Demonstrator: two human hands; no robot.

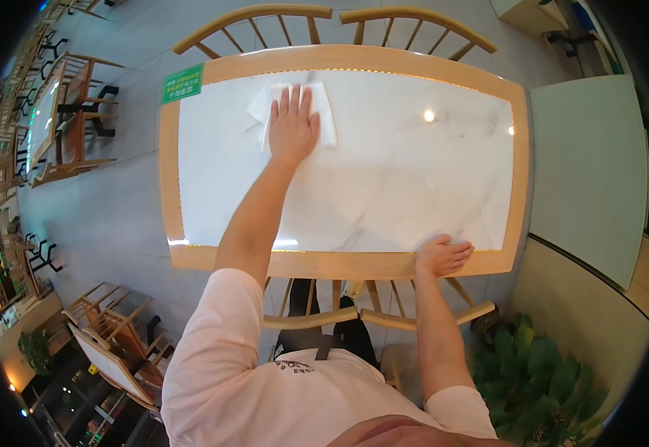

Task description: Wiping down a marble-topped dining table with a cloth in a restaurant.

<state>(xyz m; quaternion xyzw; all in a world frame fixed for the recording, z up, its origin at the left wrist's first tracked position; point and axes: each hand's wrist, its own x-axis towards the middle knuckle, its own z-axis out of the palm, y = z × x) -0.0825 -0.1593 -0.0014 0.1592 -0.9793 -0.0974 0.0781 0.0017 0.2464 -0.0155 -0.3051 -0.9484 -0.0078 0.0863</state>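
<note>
My left hand (293, 125) lies flat, palm down, on a white cloth or paper wipe (327, 120) near the far left of the table. The wipe is spread on the white marbled tabletop (391, 184), with a folded corner sticking out left of my fingers. My right hand (444, 256) rests on the near wooden edge of the table toward the right, with its fingers pointing right and nothing seen in it. Its palm is hidden. A green sign with writing (183, 84) sits on the table's far left corner.
Two wooden chairs (257, 12) stand beyond the table, and two more chair backs (313, 320) are between me and its near edge. A pale green panel (584, 173) stands at the right, above a leafy plant (542, 363). More tables and chairs (81, 128) are at the left.
</note>
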